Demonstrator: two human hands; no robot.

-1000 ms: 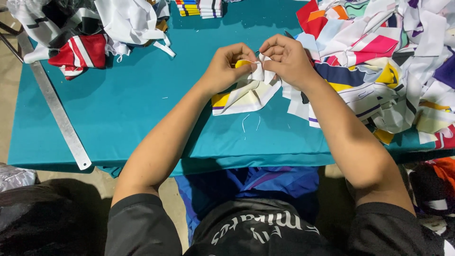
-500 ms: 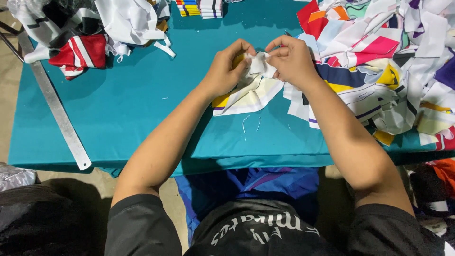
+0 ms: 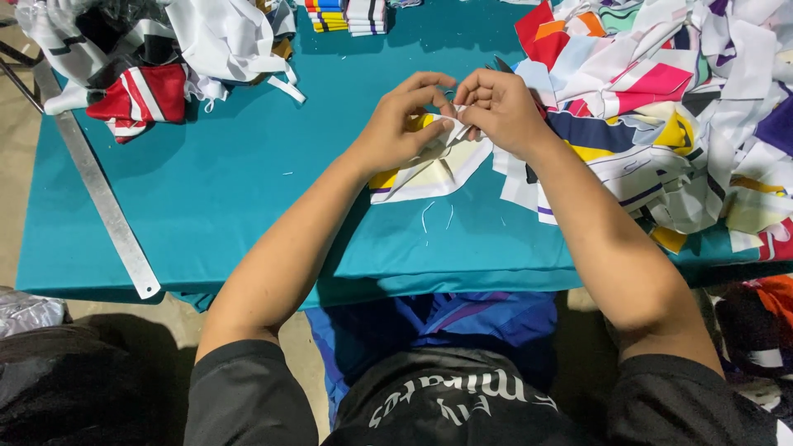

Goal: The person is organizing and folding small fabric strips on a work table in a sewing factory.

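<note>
Around the teal table

Long metal ruler (image 3: 99, 194) lying along the left edge of the teal table cover (image 3: 231, 206). Red, white and black fabric bundle (image 3: 140, 58) at far left. Multicoloured fabric scraps (image 3: 677, 107) heaped right. Small stack of striped pieces (image 3: 347, 15) at the far edge.

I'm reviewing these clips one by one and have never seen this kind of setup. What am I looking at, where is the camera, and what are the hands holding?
No machine here: a person works with bare hands, filmed by a camera on their head, looking down. The left hand and right hand pinch a white and yellow fabric piece together above a teal-covered table. A pile of colourful fabric pieces lies to the right, another heap of fabric at the far left, with a long metal ruler beside it.
</note>
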